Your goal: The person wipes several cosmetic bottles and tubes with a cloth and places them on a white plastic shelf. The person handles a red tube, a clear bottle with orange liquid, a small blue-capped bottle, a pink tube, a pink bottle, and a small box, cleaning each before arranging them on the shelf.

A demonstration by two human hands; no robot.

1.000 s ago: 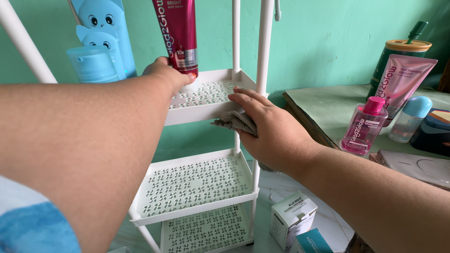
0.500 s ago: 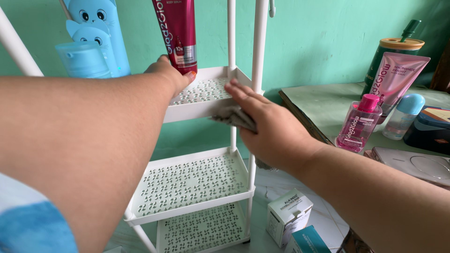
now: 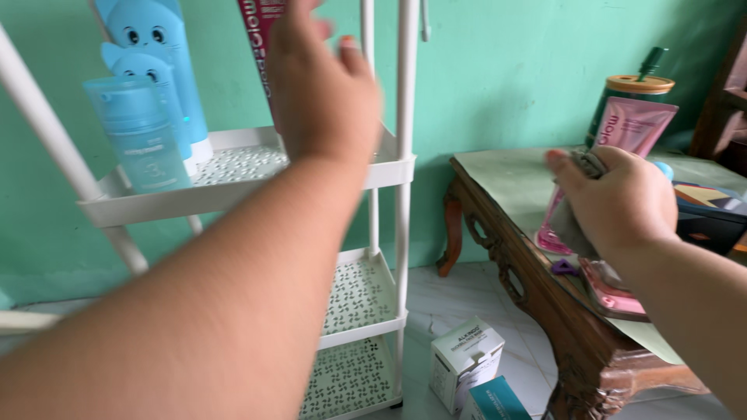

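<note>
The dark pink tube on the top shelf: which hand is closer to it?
Left. The left hand is raised right in front of the dark pink tube; the right hand is over the wooden table, clutching a grey cloth.

White plastic three-tier rack (image 3: 233,194) stands left of carved wooden table (image 3: 506,257). On rack's top shelf: pale blue pump bottle (image 3: 138,132) in front, blue cat-shaped bottle (image 3: 159,62) behind it, crimson tube (image 3: 261,39) to their right. Two small cardboard boxes (image 3: 467,365) on floor between rack and table.
</note>
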